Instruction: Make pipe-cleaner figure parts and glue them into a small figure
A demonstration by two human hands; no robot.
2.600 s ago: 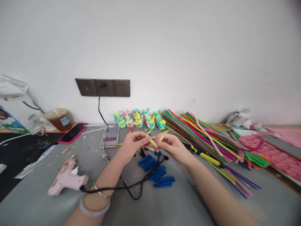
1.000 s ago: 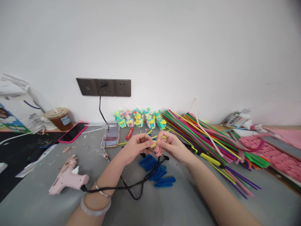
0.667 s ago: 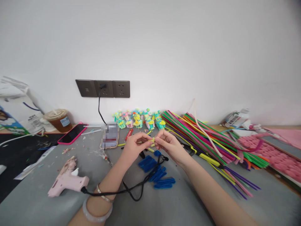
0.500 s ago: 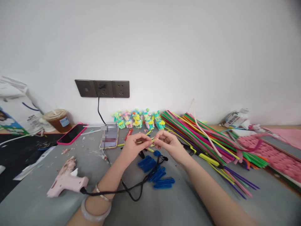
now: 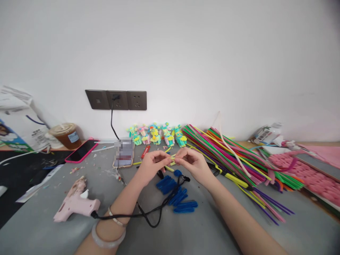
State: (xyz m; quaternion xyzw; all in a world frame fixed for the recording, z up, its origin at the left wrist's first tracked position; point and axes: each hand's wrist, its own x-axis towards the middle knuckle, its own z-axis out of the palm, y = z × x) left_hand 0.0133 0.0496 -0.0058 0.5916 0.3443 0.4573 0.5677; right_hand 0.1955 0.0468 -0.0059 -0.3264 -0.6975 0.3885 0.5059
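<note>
My left hand [image 5: 154,163] and my right hand [image 5: 191,163] meet fingertip to fingertip above the middle of the grey table. Between them they pinch a short yellow pipe cleaner [image 5: 172,158], mostly covered by the fingers. Just below the hands lie bundles of blue pipe cleaner pieces [image 5: 166,184], with a black cord [image 5: 160,207] looping over some of them. More yellow pieces [image 5: 169,168] rest on the table under the fingertips. Behind the hands, against the wall, stands a row of several small colourful pipe-cleaner figures [image 5: 154,134].
A pink glue gun [image 5: 77,202] lies left, its cord crossing my left forearm. Phones [image 5: 83,151] and a drink cup [image 5: 68,136] are at the back left. A large pile of coloured pipe cleaners [image 5: 225,152] and yellow-handled pliers [image 5: 236,180] fill the right.
Both hands stay almost in place, the fingertips shifting slightly around the yellow pipe cleaner. The whole view has moved very slightly.
</note>
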